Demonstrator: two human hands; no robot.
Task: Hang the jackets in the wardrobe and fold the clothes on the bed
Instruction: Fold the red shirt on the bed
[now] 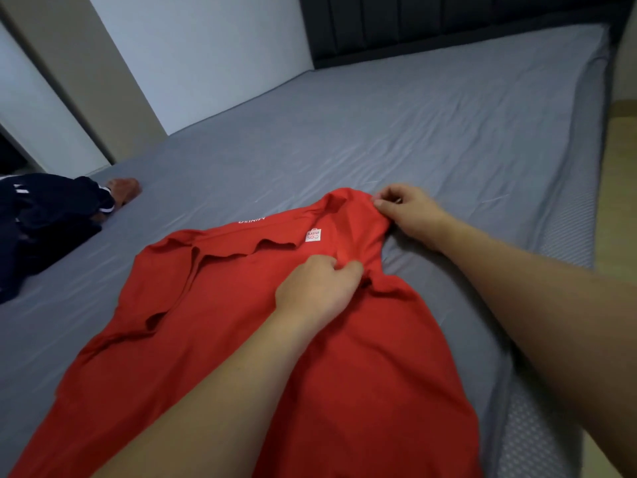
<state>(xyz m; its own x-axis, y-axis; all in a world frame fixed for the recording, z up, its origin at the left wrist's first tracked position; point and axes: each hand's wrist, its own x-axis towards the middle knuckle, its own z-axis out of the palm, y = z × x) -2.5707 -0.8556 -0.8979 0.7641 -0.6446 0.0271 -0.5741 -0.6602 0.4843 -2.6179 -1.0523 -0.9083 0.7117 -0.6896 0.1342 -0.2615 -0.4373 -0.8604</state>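
Observation:
A red polo shirt (220, 305) with a small white logo patch lies spread on the grey bed (379, 125), collar toward the middle of the mattress. My left hand (320, 288) pinches a fold of the red fabric near the logo. My right hand (410, 208) pinches the far edge of the shirt at its sleeve or shoulder. Both forearms reach in from the bottom right.
A dark navy garment with white stripes (44, 222) lies bunched at the bed's left edge, with a brown piece (124, 189) beside it. A dark padded headboard (448, 22) stands at the far end. Wooden floor (620, 201) shows to the right.

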